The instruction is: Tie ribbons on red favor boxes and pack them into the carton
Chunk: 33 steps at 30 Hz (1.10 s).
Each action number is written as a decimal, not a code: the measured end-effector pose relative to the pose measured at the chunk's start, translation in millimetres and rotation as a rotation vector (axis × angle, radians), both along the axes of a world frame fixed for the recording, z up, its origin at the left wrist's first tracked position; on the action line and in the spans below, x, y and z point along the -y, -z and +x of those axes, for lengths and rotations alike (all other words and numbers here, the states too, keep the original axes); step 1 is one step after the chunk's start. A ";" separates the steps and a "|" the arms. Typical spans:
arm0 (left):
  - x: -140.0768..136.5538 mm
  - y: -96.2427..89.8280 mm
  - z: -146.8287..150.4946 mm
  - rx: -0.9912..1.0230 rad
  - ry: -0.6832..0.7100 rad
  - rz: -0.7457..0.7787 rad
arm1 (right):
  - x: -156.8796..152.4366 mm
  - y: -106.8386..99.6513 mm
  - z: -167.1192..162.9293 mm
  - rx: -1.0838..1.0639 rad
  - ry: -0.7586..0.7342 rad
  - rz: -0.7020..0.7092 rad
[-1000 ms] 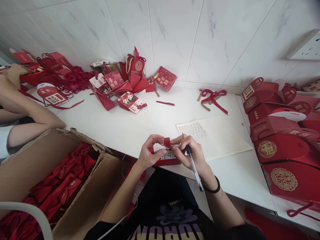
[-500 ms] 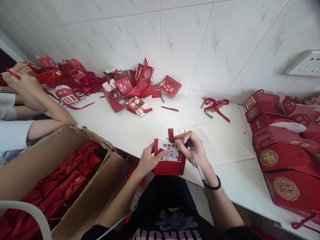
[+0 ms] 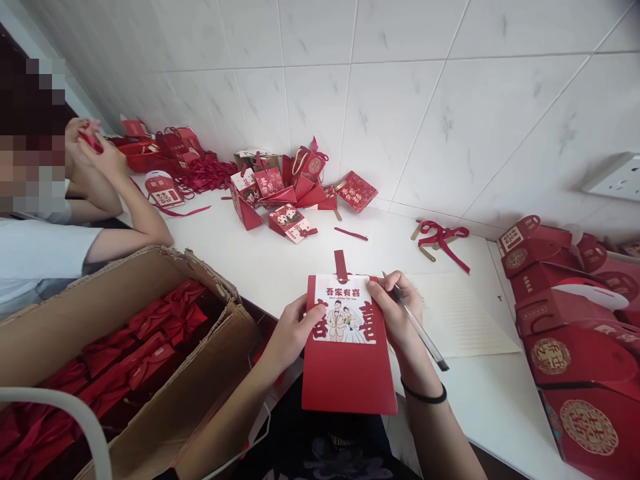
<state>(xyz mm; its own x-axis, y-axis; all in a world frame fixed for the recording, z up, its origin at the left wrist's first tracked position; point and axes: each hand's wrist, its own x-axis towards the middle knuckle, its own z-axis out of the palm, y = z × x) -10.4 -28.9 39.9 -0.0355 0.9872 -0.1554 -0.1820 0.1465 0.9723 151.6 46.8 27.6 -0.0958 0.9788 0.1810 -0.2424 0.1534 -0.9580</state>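
A red wedding gift box (image 3: 347, 380) faces me at the front edge of the table, its whole front in sight. Its upper part carries a white card (image 3: 344, 293) printed with a bride and groom, and a red ribbon tab (image 3: 341, 265) sticks up at the top. My left hand (image 3: 289, 337) grips the box's left side, thumb on the card. At the upper right corner my right hand (image 3: 403, 310) pinches the box. A clear pen (image 3: 423, 333) with a black end lies in that same hand, slanting down over the wrist.
Lined paper (image 3: 465, 317) lies right of my hands. Red boxes (image 3: 580, 360) crowd the right side. Small boxes (image 3: 293, 220) and red ribbons (image 3: 445, 240) lie toward the wall. A cardboard carton (image 3: 220, 267) of red items stands left, beside another person's arm (image 3: 145, 220).
The gift box has tilted up and come closer, so more of its red front shows. My right hand has shifted from the ribbon tab to the box's corner. The view has turned slightly.
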 end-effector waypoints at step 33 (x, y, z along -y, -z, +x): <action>152.6 1.1 -127.5 0.899 -0.549 -0.239 | 30.3 43.9 -91.1 0.486 -0.315 0.004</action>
<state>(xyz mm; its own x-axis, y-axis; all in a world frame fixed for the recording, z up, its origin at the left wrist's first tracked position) -137.9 -181.5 38.8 -0.2409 0.8120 -0.5317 -0.9136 -0.0047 0.4067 60.6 16.5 -16.3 -0.4553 0.8891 0.0471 0.1909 0.1491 -0.9702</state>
